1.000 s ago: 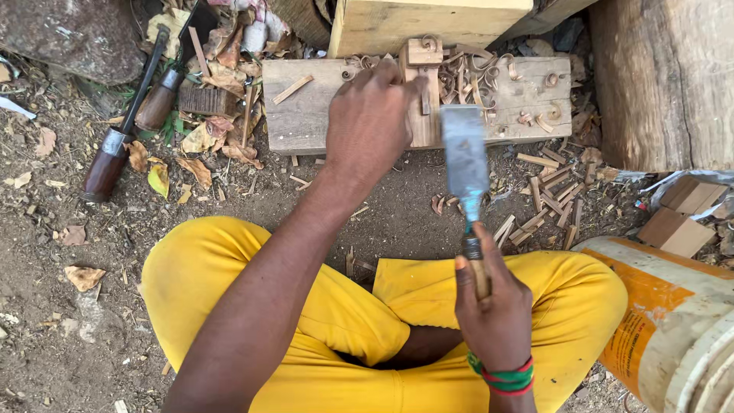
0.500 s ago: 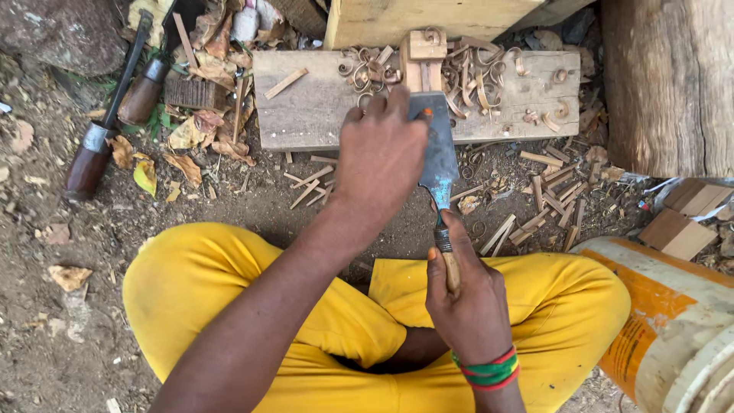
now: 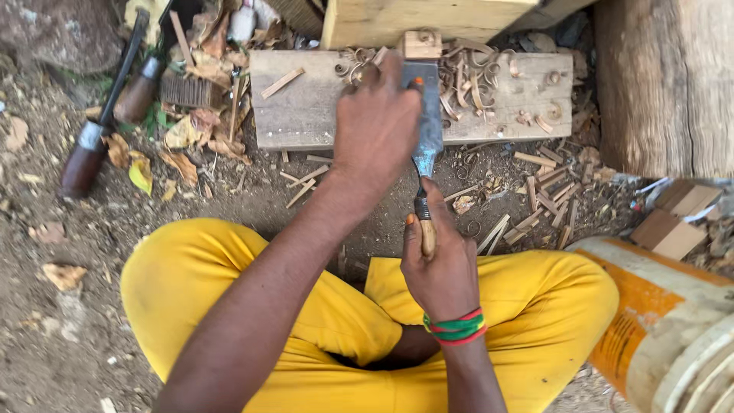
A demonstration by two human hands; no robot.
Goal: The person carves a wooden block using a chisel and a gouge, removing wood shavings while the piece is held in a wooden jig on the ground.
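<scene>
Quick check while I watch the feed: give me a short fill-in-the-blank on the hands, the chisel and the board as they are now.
1. The right hand grips the chisel's wooden ____.
2. The left hand presses on the chisel's ____.
3. Curled wood ____ lie on the board.
4. The wristband is on the ____ wrist.

Missing words: handle; blade; shavings; right

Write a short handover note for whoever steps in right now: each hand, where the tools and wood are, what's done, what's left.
Right hand: grip closed on the wooden handle of the chisel, blade pointing away from the body.
Left hand: pressed down over the blade, beside the small wood block.
The block sits at the far edge of the flat board on the ground.
Done: curled shavings lie on the board, so some wood has been cut.
Left: cannot tell how much carving remains.
Spare tools lie to the left.
</scene>
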